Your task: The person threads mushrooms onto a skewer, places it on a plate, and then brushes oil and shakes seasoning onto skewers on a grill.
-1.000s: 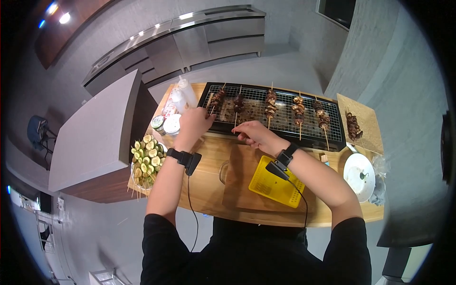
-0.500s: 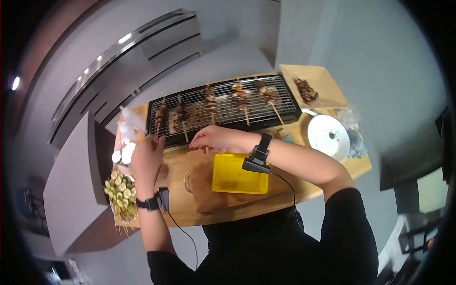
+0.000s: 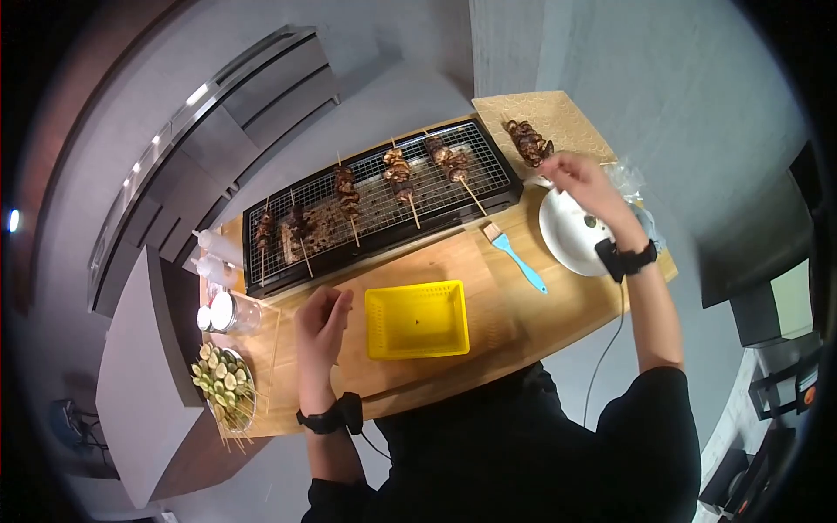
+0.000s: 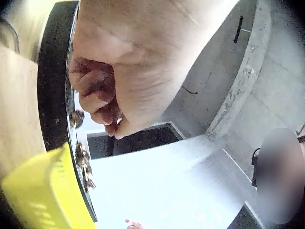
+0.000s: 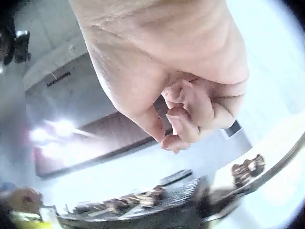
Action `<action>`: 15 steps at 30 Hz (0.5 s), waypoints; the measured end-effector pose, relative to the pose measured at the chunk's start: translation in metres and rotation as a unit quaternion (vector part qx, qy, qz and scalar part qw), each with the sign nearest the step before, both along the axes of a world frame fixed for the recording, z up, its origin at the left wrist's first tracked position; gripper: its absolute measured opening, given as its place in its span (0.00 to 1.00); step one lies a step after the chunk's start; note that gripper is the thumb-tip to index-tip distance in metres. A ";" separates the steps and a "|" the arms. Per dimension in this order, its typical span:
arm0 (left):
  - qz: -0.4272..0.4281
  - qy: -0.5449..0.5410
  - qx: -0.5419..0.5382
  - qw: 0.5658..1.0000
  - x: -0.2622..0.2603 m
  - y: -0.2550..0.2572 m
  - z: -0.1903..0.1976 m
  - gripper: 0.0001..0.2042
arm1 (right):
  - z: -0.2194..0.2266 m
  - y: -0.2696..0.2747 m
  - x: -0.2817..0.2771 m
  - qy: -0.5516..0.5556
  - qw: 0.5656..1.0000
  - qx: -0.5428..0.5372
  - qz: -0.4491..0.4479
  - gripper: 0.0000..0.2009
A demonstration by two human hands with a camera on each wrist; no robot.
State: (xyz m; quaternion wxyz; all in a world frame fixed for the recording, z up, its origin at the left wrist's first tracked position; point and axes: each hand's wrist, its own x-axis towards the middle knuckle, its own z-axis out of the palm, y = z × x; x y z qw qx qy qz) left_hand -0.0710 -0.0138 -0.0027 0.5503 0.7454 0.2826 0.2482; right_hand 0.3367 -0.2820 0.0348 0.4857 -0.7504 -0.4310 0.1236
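Note:
My left hand (image 3: 323, 327) hovers left of the yellow basket (image 3: 375, 356), fingers loosely curled with nothing in them. Far to the right, my right hand (image 3: 588, 185) is near the cooked meat skewers (image 3: 526, 142) that lie on a tan board (image 3: 567, 118). Its fingers are bent and the thumb comes close to the index fingertip; in the right wrist view the meat (image 5: 248, 170) is apart from the fingertips. Several browned skewers, one of them a mushroom-like skewer (image 3: 347, 196), lie across the wire rack of the black grill (image 3: 471, 207).
A blue-handled brush (image 3: 523, 263) and a white bowl (image 3: 558, 240) stand right of the basket. At the left are squeeze bottles (image 3: 218, 250), a lidded jar (image 3: 225, 311) and zucchini skewers (image 3: 225, 375) on a plate. A wooden board (image 3: 440, 257) lies under the basket.
My right hand has left the grill's front edge and moved right to the meat skewers. My left hand has drawn back from the grill's left end toward the basket. The view has turned right.

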 end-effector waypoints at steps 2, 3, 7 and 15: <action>-0.049 -0.021 -0.040 0.998 0.025 -0.016 0.011 0.07 | -0.013 -0.017 0.036 -0.086 0.991 -0.068 -0.079 0.13; -0.078 -0.034 -0.063 0.994 0.041 -0.030 0.017 0.06 | -0.018 -0.022 0.047 -0.129 0.980 -0.101 -0.117 0.13; -0.279 -0.013 -0.144 0.949 0.114 -0.077 0.049 0.08 | -0.038 -0.023 0.078 -0.156 0.961 -0.153 -0.172 0.11; -0.319 -0.029 -0.464 0.826 0.293 -0.124 0.028 0.13 | -0.062 -0.004 0.114 -0.226 0.926 -0.212 -0.218 0.12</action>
